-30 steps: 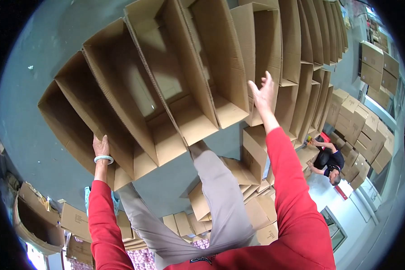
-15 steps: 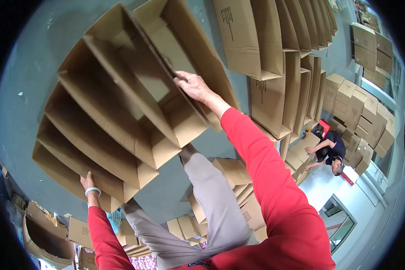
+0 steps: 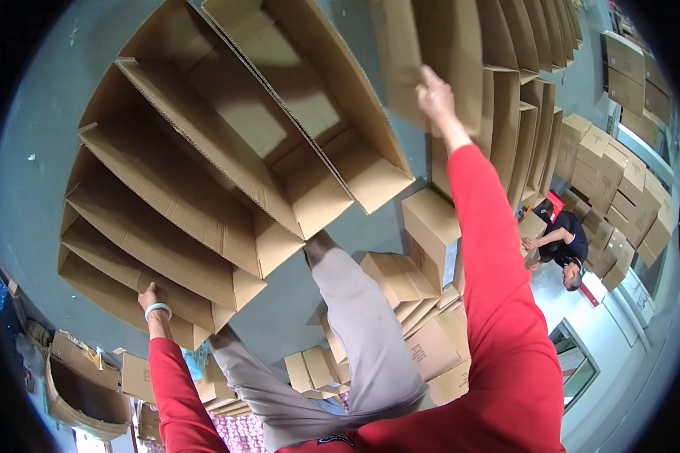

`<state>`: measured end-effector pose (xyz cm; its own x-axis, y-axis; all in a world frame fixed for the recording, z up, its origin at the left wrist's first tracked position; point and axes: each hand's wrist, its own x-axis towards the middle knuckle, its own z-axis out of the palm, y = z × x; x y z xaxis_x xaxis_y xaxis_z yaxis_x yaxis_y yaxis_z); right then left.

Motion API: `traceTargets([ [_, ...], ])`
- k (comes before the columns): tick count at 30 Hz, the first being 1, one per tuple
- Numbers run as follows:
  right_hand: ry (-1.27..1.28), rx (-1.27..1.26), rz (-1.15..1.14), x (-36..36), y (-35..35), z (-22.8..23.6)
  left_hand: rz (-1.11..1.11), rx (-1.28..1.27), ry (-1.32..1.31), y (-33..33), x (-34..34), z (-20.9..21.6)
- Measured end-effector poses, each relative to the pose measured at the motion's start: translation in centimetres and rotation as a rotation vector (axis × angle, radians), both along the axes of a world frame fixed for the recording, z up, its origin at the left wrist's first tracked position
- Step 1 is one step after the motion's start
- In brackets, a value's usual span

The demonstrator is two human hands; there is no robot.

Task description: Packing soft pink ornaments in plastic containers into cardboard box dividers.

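Note:
A row of open-topped brown cardboard boxes (image 3: pixel 170 185) stands side by side on the floor in front of me. My left hand (image 3: pixel 149 297), with a pale bracelet at the wrist, is closed over the upper edge of a box wall near the row's lower left end. Out to the upper right, my right hand (image 3: pixel 436 100) grips the near edge of another open cardboard box (image 3: pixel 453 45). That box is smeared by motion and looks tilted. Bare floor shows between it and the row.
More open boxes (image 3: pixel 510 38) stand in rows at the upper right. Closed cartons (image 3: pixel 431 347) lie by my legs, and stacked cartons (image 3: pixel 604 174) line the far right. A co-worker (image 3: pixel 567 245) bends over a box there. A large torn carton (image 3: pixel 87 392) sits lower left.
My right hand has left the row's nearest box on that side and swung up and right onto another box. My left hand stays on the row. The co-worker's arms have shifted.

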<state>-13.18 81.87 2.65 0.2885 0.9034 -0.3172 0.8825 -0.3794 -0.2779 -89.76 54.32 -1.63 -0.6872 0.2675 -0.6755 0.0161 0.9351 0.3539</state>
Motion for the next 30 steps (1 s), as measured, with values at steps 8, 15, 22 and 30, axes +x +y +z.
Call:
traceTargets([
  [8, 0.449, -0.115, 0.145, -4.2, -15.5, 1.4, -0.098, 0.093, -0.114, 3.4, -1.7, 0.9],
  [15, -0.196, 0.401, -0.461, 14.1, -12.8, 5.5, -0.579, 0.250, 0.505, 6.1, 7.4, 3.1],
  [22, -0.423, -0.050, -0.376, 15.6, -12.6, 0.4, -0.793, 0.289, 0.398, 8.0, 14.2, 9.3],
  [30, 0.013, 0.301, -0.128, 6.9, -3.5, 2.5, -0.644, -0.081, 0.071, 12.1, 22.7, 6.4],
])
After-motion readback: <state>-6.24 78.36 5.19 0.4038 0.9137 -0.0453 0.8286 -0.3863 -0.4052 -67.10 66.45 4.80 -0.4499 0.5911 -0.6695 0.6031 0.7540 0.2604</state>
